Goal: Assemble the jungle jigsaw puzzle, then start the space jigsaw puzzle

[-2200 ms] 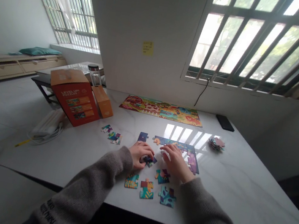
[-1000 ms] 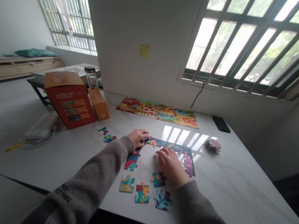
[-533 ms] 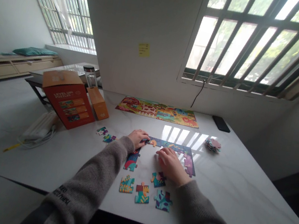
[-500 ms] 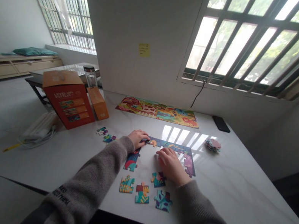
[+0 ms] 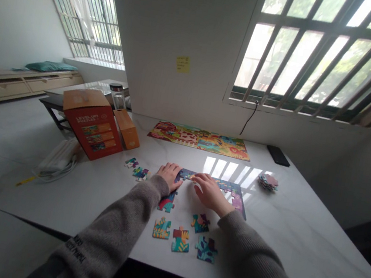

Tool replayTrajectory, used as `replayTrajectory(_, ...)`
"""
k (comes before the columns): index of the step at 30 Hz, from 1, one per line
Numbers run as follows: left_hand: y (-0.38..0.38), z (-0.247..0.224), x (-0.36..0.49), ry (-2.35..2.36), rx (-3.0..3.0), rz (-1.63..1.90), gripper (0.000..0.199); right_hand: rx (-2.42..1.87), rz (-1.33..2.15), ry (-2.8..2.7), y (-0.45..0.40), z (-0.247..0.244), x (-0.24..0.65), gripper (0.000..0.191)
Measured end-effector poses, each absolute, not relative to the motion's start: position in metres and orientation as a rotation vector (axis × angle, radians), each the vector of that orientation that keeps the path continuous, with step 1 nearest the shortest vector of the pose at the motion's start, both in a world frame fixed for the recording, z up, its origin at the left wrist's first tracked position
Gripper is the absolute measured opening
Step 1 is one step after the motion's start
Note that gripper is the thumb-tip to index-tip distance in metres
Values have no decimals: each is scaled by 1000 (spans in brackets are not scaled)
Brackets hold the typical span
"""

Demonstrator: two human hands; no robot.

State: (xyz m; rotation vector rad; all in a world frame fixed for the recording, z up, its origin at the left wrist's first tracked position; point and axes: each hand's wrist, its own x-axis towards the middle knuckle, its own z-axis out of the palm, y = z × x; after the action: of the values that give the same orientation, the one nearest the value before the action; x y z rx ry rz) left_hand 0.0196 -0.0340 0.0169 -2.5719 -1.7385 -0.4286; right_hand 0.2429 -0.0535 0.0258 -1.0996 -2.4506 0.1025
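Note:
A partly joined jigsaw puzzle (image 5: 239,202) lies on the white table, its joined pieces forming a left side, a top edge and a right side. My left hand (image 5: 169,175) rests flat over its upper left corner, fingers stretched out, hiding the pieces beneath. On the top edge, the fingertips of my right hand (image 5: 210,192) touch the pieces, with the fingers extended and the thumb apart. Below the frame lie loose puzzle pieces: one with yellow leaves (image 5: 161,228), one red and teal (image 5: 181,240), one teal with dark spots (image 5: 206,249) and one with purple (image 5: 200,223).
More loose pieces (image 5: 140,173) lie left of my left hand. Beyond stand an orange puzzle box (image 5: 95,130) and a smaller box (image 5: 127,131). A finished farm puzzle (image 5: 199,140) lies at the back, a phone (image 5: 277,156) and a piece stack (image 5: 268,182) at right.
My right hand has moved up and left onto the puzzle's top edge. My left hand has flattened over the corner. The whole view has shifted slightly.

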Motion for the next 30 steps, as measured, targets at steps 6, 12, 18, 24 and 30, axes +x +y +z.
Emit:
replayTrajectory(6,-33,13,19,-1697,-2550,-439,37,-1260,9,-2565,-41,25,221,37)
replayTrajectory(12,-34,12,19,-1707,-2552,-449,30,-1284,-37,-2581,-45,25,219,36)
replayTrajectory(18,-34,10,16,-1743,-2583,-472,31,-1227,-33,-2558,-45,24,225,34)
replayTrajectory(24,-35,9,15,-1756,-2597,-488,33,-1183,-15,-2512,-49,19,224,36)
replayTrajectory(30,-33,15,12,-1821,-2571,-625,32,-1109,67,-2440,-46,16,248,44)
